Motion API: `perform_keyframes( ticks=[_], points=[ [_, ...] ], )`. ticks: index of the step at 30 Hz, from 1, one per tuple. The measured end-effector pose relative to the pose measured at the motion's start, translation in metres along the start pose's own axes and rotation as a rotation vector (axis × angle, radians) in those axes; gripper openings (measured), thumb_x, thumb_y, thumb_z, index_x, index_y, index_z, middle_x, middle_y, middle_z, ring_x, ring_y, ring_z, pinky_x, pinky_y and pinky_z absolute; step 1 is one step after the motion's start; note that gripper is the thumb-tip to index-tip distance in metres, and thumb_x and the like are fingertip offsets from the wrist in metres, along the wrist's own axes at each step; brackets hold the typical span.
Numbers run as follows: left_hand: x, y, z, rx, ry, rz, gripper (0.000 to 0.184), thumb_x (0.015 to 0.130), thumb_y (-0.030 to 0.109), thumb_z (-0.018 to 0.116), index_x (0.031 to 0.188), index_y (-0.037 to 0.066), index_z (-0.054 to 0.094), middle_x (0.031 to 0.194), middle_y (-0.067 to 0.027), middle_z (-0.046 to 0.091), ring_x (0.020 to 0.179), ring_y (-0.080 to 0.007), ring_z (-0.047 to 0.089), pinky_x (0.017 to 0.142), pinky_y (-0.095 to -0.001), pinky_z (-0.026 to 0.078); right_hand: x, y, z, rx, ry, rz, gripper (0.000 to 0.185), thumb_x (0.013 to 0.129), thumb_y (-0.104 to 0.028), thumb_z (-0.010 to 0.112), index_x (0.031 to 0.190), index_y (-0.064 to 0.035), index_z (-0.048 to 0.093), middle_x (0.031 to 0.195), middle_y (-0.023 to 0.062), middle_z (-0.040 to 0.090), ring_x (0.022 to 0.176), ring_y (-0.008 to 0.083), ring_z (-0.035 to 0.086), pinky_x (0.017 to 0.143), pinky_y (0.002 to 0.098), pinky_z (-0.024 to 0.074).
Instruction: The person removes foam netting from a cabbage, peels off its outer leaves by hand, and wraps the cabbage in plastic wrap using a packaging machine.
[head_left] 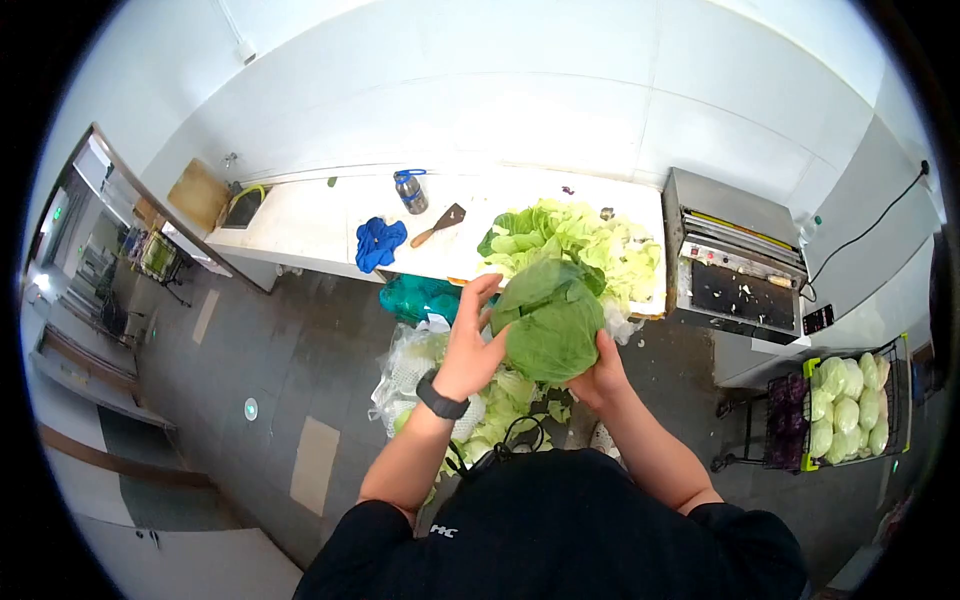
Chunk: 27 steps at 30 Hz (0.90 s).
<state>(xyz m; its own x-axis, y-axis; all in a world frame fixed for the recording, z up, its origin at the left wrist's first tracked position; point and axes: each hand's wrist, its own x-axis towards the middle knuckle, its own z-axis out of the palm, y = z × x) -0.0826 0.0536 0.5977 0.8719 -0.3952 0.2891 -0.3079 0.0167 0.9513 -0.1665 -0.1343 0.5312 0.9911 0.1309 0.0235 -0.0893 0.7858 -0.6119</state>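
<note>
A large green cabbage (552, 322) is held up in front of my chest, over the near edge of the counter. My left hand (474, 340), with a dark watch on its wrist, is at the cabbage's left side, its fingers apart and the thumb near the leaves. My right hand (602, 372) supports the cabbage from the lower right, its fingers partly hidden beneath. Behind the cabbage, loose pale green leaves (630, 250) are heaped on the white counter (305, 212).
On the counter are a blue cloth (380, 243), a bottle (410, 192) and a wooden-handled scraper (440, 224). A metal wrapping machine (735, 255) stands right. Leaves (510, 405) and plastic bags lie below. A cart (905, 400) holds wrapped cabbages (848, 410).
</note>
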Motion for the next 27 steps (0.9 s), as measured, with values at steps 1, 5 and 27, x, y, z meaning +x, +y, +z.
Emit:
perform_keyframes(
  ticks=[1, 5, 27],
  points=[
    [0.006, 0.007, -0.002, 0.0, 0.008, -0.002, 0.061, 0.085, 0.006, 0.071, 0.138, 0.01, 0.043, 0.14, -0.0124, 0.049, 0.128, -0.0268, 0.049, 0.108, -0.0391, 0.039, -0.001, 0.002, -0.006, -0.001, -0.003, 0.008, 0.089, 0.088, -0.066, 0.059, 0.152, -0.0104, 0.033, 0.152, 0.0102, 0.043, 0.139, 0.0285, 0.042, 0.115, 0.049, 0.034],
    [0.025, 0.017, -0.012, 0.283, -0.202, 0.015, 0.035, 0.087, -0.008, 0.064, 0.119, 0.004, 0.056, 0.134, -0.0121, 0.057, 0.124, -0.0198, 0.055, 0.104, -0.0372, 0.044, -0.007, 0.008, -0.014, 0.003, 0.008, 0.05, 0.096, 0.078, -0.059, 0.074, 0.15, -0.0086, 0.036, 0.147, 0.0108, 0.048, 0.135, 0.0287, 0.047, 0.112, 0.0485, 0.0376],
    [-0.032, -0.133, -0.054, -0.675, 0.332, -0.451, 0.036, 0.091, -0.002, 0.062, 0.127, -0.002, 0.057, 0.122, -0.0134, 0.065, 0.104, -0.0248, 0.066, 0.087, -0.0372, 0.055, 0.012, 0.008, 0.012, 0.417, -0.121, -0.065, 0.076, 0.091, -0.068, 0.042, 0.148, -0.0171, 0.042, 0.146, 0.0097, 0.048, 0.132, 0.0337, 0.048, 0.105, 0.0558, 0.043]
  ],
)
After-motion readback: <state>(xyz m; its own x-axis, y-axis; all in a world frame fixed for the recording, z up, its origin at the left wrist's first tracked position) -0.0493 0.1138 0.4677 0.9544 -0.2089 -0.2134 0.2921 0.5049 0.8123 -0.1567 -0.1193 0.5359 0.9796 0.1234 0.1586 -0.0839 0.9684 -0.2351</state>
